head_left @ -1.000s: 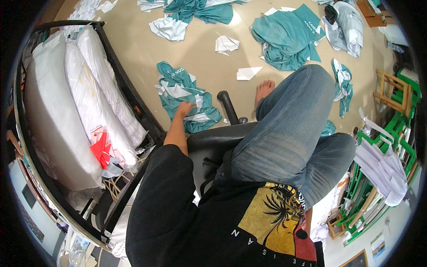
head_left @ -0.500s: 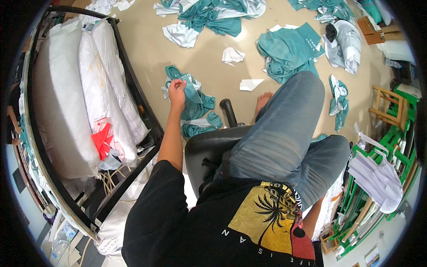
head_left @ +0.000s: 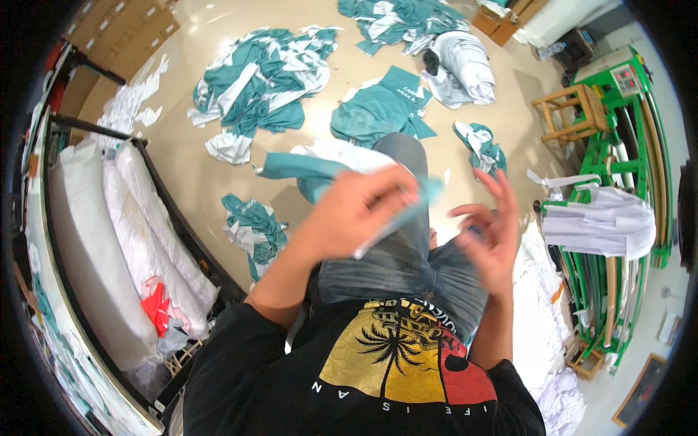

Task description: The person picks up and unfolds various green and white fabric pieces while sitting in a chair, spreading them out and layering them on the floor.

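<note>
Over my lap, my left hand (head_left: 356, 214) is closed on a piece of teal and white cloth (head_left: 302, 166). The cloth stretches out past the fingers on both sides, and its edges are blurred by motion. To its right my right hand (head_left: 493, 236) is raised above my knee, fingers spread and bent, holding nothing. A small heap of teal and white cloth (head_left: 254, 229) lies on the floor to the left, beyond my left forearm. Straight ahead, a larger teal cloth (head_left: 378, 109) with white lettering is spread on the floor.
Left of me, a black-framed rack (head_left: 185, 218) holds long plastic-wrapped white rolls (head_left: 102, 254). More cloth heaps (head_left: 269, 80) and a grey-white bundle (head_left: 465, 69) lie ahead. A wooden stool (head_left: 574, 112) and a green machine frame (head_left: 640, 145) stand right; cardboard boxes (head_left: 123, 33) sit far left.
My left hand has come from above the small heap at left to over my lap, now with cloth in it. My right hand has risen into view. The view has shifted.
</note>
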{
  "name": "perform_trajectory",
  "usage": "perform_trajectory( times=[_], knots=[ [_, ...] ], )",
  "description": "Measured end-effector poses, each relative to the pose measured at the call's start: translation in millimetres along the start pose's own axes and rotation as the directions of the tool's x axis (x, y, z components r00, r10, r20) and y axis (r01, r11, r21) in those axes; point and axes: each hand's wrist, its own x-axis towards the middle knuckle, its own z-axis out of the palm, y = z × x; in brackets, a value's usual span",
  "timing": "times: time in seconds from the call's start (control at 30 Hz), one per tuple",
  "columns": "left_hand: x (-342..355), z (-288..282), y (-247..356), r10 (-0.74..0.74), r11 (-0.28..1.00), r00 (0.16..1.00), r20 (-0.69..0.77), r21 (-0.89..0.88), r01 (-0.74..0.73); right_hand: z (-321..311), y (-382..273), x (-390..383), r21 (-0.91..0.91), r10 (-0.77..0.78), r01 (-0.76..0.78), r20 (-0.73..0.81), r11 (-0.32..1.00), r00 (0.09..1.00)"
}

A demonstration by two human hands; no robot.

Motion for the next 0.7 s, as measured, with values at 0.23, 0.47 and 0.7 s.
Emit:
perform_trajectory(
  times=[0.23,0.47,0.7],
  knots=[
    [4.0,60.1,23.2,0.159,0.875,0.958,0.238,0.416,-0.249,-59.4,-13.2,-31.1,-0.35,-0.233,0.224,0.017,0.91,0.972],
    [1.8,45.9,-15.8,0.201,0.792,0.965,-0.166,0.607,-0.061,-161.2,-4.5,-82.0,-0.042,-0.415,0.423,-0.301,0.905,0.858],
    [35.9,26.5,-40.1,0.04,0.936,0.989,0.142,0.342,-0.087,-282.7,-17.8,-150.6,0.353,-0.187,0.546,-0.686,0.76,0.703]
  ],
)
